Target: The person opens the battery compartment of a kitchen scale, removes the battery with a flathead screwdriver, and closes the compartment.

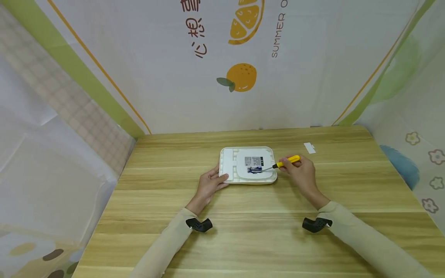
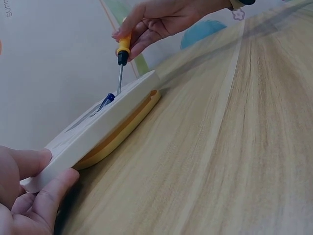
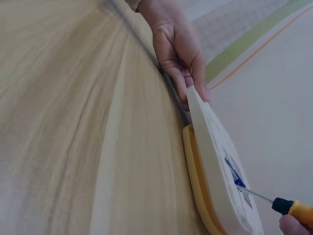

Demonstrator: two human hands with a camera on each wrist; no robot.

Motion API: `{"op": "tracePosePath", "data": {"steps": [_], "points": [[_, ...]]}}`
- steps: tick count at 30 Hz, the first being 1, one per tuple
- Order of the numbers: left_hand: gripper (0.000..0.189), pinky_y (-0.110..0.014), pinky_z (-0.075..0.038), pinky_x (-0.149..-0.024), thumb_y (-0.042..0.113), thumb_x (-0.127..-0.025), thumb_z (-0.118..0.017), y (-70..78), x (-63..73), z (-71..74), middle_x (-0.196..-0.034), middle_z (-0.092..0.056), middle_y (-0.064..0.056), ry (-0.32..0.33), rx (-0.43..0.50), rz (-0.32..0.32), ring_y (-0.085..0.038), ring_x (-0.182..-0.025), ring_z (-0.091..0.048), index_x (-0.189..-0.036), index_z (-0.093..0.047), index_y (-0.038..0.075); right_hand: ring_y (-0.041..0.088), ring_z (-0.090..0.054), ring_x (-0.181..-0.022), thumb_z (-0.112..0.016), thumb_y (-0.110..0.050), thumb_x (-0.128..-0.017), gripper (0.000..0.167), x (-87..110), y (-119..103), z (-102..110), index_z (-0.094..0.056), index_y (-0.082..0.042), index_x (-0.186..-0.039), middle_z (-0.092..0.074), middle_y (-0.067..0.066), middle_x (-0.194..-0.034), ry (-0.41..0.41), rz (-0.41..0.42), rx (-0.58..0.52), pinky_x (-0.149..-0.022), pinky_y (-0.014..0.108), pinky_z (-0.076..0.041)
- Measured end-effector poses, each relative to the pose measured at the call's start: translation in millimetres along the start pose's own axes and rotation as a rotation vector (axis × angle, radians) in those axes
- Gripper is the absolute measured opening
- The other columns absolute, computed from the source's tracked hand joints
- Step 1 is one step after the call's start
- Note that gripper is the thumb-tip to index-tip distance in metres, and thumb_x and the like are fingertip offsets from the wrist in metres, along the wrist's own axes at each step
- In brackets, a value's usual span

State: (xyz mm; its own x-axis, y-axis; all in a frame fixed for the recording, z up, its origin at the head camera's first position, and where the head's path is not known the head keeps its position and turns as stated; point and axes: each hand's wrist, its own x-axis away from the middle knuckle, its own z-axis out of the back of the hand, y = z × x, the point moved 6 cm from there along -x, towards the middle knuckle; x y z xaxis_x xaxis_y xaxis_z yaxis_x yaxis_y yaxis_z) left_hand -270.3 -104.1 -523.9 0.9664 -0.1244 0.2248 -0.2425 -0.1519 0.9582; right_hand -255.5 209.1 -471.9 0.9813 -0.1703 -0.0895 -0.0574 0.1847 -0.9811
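A flat white device (image 1: 228, 160), resembling an upturned kitchen scale, has its underside facing up and a yellow part (image 2: 128, 128) beneath. My left hand (image 1: 208, 184) pinches its near left corner, thumb on top and fingers below, with that end raised off the table in the left wrist view. In my right hand (image 1: 301, 170) is a screwdriver (image 1: 290, 160) with a yellow handle and black collar. Its metal tip meets a blue battery (image 3: 234, 172) in the open compartment. One end of the battery sticks up out of the compartment in the left wrist view.
On the wood-grain table (image 1: 250, 239), a small white battery cover (image 1: 309, 148) lies beyond my right hand. A white printed cloth (image 1: 295, 96) hangs along the back edge, and more patterned cloth flanks both sides.
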Motion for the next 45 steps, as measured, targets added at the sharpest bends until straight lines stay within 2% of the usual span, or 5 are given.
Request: {"op": "tracePosePath", "data": {"steps": [7,15,25,38,45], "points": [[0.065,-0.030,-0.063,-0.086,-0.003,-0.096,-0.068,0.2,-0.3,-0.3,-0.137,-0.056,-0.034,0.004,0.004,0.002,-0.032,-0.113,-0.068,-0.155,-0.039,-0.001,0.012,-0.076,-0.083,-0.068,-0.024,-0.101,0.037,-3.1,-2.9,0.1,-0.063,0.010,-0.115,-0.071,0.029,-0.111,0.003,0.017,0.094,-0.079,0.035,-0.064],[0.062,-0.030,-0.064,-0.085,-0.003,-0.097,-0.067,2.5,0.9,-0.3,-0.136,-0.058,-0.033,0.001,-0.006,0.001,-0.031,-0.112,-0.069,-0.153,-0.042,-0.001,0.037,-0.076,-0.085,-0.070,-0.015,-0.099,0.029,-1.3,-22.3,-6.8,-0.064,0.012,-0.108,-0.071,0.029,-0.102,-0.018,0.171,0.236,-0.065,0.019,-0.062],[0.063,-0.030,-0.064,-0.084,-0.004,-0.096,-0.067,2.2,0.8,-0.8,-0.136,-0.058,-0.033,-0.002,-0.014,0.018,-0.031,-0.110,-0.070,-0.153,-0.041,-0.001,0.030,-0.072,-0.076,-0.073,-0.014,-0.096,0.022,2.3,-43.1,-17.8,-0.069,0.007,-0.100,-0.074,0.022,-0.090,0.018,0.305,0.459,-0.060,0.022,-0.061],[0.063,-0.031,-0.064,-0.084,-0.003,-0.096,-0.068,-0.8,-1.3,0.6,-0.135,-0.057,-0.035,0.012,-0.020,0.010,-0.032,-0.110,-0.070,-0.153,-0.041,-0.003,0.031,-0.075,-0.077,-0.074,-0.010,-0.094,0.018,14.9,-42.1,-23.9,-0.068,0.006,-0.098,-0.074,0.021,-0.089,0.063,0.324,0.424,-0.064,0.039,-0.066],[0.064,-0.029,-0.064,-0.083,-0.003,-0.095,-0.069,1.5,-0.9,-0.6,-0.135,-0.058,-0.034,0.004,-0.006,0.008,-0.029,-0.108,-0.071,-0.153,-0.040,-0.003,0.036,-0.075,-0.082,-0.071,-0.011,-0.097,0.022,6.8,-23.6,-8.7,-0.067,0.009,-0.105,-0.073,0.026,-0.098,0.067,0.179,0.253,-0.061,0.016,-0.061]]}}
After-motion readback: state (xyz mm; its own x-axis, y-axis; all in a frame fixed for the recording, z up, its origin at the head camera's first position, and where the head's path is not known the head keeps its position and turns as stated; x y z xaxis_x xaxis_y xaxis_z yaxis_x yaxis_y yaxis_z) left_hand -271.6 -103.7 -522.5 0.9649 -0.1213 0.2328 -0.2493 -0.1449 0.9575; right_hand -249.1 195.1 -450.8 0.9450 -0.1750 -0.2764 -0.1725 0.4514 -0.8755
